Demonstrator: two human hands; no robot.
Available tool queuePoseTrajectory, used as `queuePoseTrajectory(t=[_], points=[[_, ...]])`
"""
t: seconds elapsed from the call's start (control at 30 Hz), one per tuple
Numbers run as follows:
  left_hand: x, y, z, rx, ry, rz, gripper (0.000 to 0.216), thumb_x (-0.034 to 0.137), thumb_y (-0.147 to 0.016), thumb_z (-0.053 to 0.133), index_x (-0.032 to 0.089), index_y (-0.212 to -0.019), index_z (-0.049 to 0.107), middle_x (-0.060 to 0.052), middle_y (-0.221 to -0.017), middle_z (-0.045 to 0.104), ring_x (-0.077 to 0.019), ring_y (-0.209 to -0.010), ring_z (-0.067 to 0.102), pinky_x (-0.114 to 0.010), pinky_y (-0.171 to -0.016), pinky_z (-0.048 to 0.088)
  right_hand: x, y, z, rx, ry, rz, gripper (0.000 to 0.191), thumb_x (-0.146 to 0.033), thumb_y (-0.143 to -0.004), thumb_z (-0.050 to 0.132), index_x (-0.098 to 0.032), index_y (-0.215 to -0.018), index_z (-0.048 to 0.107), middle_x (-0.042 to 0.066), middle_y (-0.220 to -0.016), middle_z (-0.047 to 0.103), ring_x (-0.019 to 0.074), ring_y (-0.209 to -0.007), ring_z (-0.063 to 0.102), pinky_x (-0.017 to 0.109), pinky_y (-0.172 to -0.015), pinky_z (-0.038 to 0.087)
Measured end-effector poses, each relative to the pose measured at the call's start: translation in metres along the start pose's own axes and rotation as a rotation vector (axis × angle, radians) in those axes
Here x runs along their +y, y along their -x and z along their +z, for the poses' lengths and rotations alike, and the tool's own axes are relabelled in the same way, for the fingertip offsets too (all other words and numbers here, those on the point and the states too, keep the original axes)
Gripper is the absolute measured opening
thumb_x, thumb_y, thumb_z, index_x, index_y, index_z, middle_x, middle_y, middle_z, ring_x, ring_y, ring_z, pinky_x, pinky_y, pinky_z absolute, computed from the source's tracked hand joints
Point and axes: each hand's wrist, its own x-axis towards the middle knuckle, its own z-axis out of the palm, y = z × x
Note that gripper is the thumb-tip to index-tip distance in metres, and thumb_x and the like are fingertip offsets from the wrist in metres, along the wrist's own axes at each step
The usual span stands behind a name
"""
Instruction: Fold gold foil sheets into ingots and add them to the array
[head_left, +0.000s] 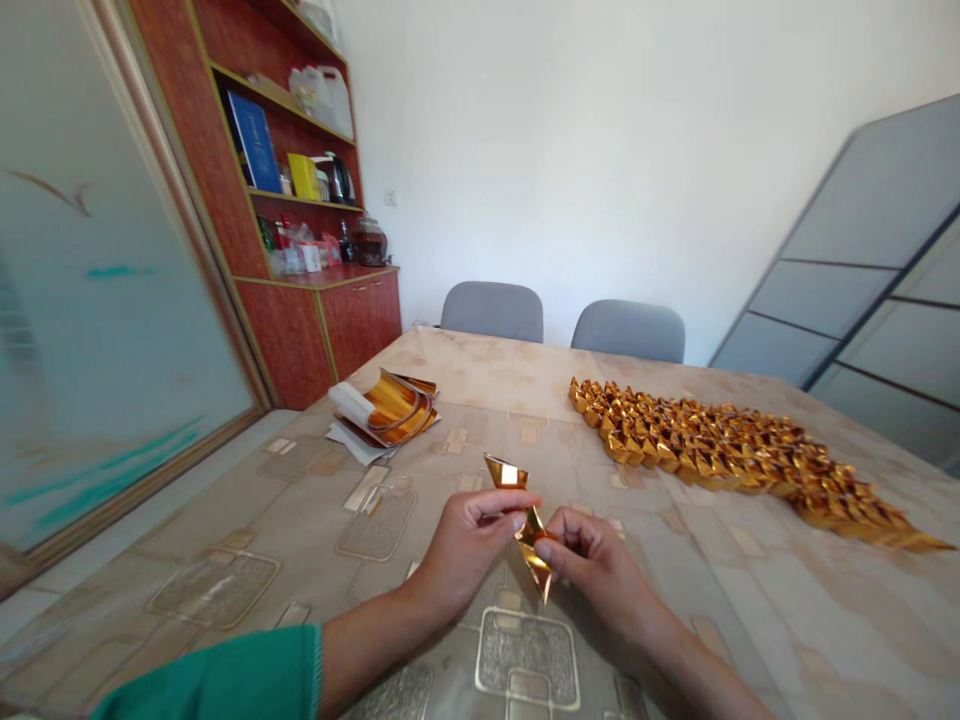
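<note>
A folded piece of gold foil paper (pixel 506 473) is held above the table between both my hands. My left hand (pixel 469 545) pinches its upper part with thumb and fingers. My right hand (pixel 596 565) grips its lower part, whose pointed tip (pixel 541 578) sticks down. A curled stack of gold foil sheets (pixel 390 408) with white backing lies on the table to the left. To the right lies a wide heap of several folded gold pieces (pixel 720 450).
The table (pixel 225 590) has a beige patterned cover. Two grey chairs (pixel 491 310) stand at its far side. A red-brown cabinet with shelves (pixel 300 200) stands at the left wall, next to a frosted glass panel (pixel 90 300). Grey panels (pixel 862 270) lean at the right.
</note>
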Motion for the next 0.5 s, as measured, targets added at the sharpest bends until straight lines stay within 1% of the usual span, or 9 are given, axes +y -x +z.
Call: queuePoseTrajectory(t=[0.07, 0.1, 0.13, 0.2, 0.27, 0.33, 0.4, 0.47, 0.5], points=[[0.000, -0.001, -0.001, 0.011, 0.025, 0.005, 0.025, 0.023, -0.074, 0.071, 0.016, -0.096, 0.078, -0.009, -0.097, 0.078, -0.0228, -0.088, 0.070, -0.033, -0.084, 0.052, 0.001, 0.000, 0.000, -0.007, -0.029, 0.007, 0.036, -0.044, -0.077, 0.075, -0.019, -0.064, 0.054, -0.005, -0.056, 0.047, 0.0100, -0.053, 0.036, 0.024, -0.052, 0.027], [0.000, -0.002, -0.001, 0.020, 0.048, 0.004, 0.027, 0.023, -0.074, 0.072, 0.016, -0.098, 0.078, -0.009, -0.098, 0.077, -0.0223, -0.088, 0.070, -0.032, -0.083, 0.052, 0.002, 0.000, -0.001, -0.022, -0.047, 0.016, 0.034, -0.044, -0.080, 0.073, -0.019, -0.066, 0.056, -0.005, -0.055, 0.049, 0.0100, -0.052, 0.036, 0.024, -0.052, 0.027], [0.001, -0.003, -0.002, 0.032, 0.076, -0.002, 0.029, 0.023, -0.073, 0.073, 0.016, -0.101, 0.077, -0.009, -0.100, 0.077, -0.0216, -0.089, 0.070, -0.031, -0.083, 0.052, 0.003, 0.000, -0.003, -0.039, -0.062, 0.027, 0.032, -0.046, -0.084, 0.069, -0.018, -0.071, 0.059, -0.004, -0.055, 0.052, 0.0104, -0.052, 0.039, 0.024, -0.053, 0.029], [0.003, -0.004, -0.004, 0.061, 0.152, -0.041, 0.036, 0.023, -0.072, 0.075, 0.016, -0.107, 0.074, -0.009, -0.103, 0.077, -0.0201, -0.090, 0.070, -0.030, -0.083, 0.051, 0.004, 0.000, -0.007, -0.037, -0.057, 0.015, 0.028, -0.046, -0.092, 0.058, -0.019, -0.091, 0.065, -0.002, -0.059, 0.059, 0.0120, -0.053, 0.045, 0.025, -0.054, 0.033], [0.005, -0.005, -0.005, 0.059, 0.238, -0.114, 0.041, 0.022, -0.070, 0.077, 0.016, -0.111, 0.072, -0.009, -0.103, 0.077, -0.0190, -0.091, 0.070, -0.029, -0.083, 0.050, 0.003, 0.002, -0.012, 0.002, 0.036, -0.069, 0.029, -0.040, -0.096, 0.054, -0.021, -0.117, 0.061, 0.001, -0.073, 0.065, 0.0136, -0.061, 0.052, 0.026, -0.058, 0.039], [0.006, -0.004, -0.005, 0.028, 0.317, -0.189, 0.045, 0.022, -0.069, 0.079, 0.016, -0.113, 0.070, -0.009, -0.101, 0.077, -0.0184, -0.090, 0.070, -0.028, -0.082, 0.050, -0.001, 0.003, -0.014, 0.010, 0.205, -0.199, 0.040, -0.029, -0.094, 0.056, -0.026, -0.134, 0.052, 0.002, -0.089, 0.067, 0.0149, -0.070, 0.057, 0.028, -0.065, 0.045], [0.005, -0.002, -0.004, -0.003, 0.372, -0.240, 0.047, 0.022, -0.068, 0.080, 0.015, -0.113, 0.069, -0.009, -0.099, 0.077, -0.0178, -0.087, 0.070, -0.028, -0.081, 0.050, -0.007, 0.005, -0.013, -0.045, 0.386, -0.334, 0.051, -0.019, -0.091, 0.058, -0.030, -0.140, 0.047, 0.003, -0.099, 0.067, 0.0160, -0.078, 0.059, 0.030, -0.073, 0.049], [0.005, 0.000, -0.003, -0.030, 0.410, -0.278, 0.049, 0.021, -0.067, 0.081, 0.015, -0.114, 0.069, -0.009, -0.097, 0.077, -0.0174, -0.085, 0.069, -0.029, -0.081, 0.049, -0.012, 0.007, -0.011, -0.129, 0.512, -0.443, 0.052, -0.013, -0.089, 0.058, -0.032, -0.137, 0.051, 0.004, -0.102, 0.066, 0.0173, -0.084, 0.060, 0.031, -0.077, 0.050], [0.004, 0.001, -0.002, -0.045, 0.421, -0.294, 0.051, 0.021, -0.066, 0.082, 0.015, -0.115, 0.068, -0.009, -0.097, 0.077, -0.0172, -0.085, 0.069, -0.029, -0.081, 0.049, -0.014, 0.007, -0.010, -0.165, 0.551, -0.486, 0.050, -0.011, -0.089, 0.059, -0.033, -0.133, 0.055, 0.004, -0.103, 0.066, 0.0177, -0.086, 0.061, 0.031, -0.078, 0.051]])
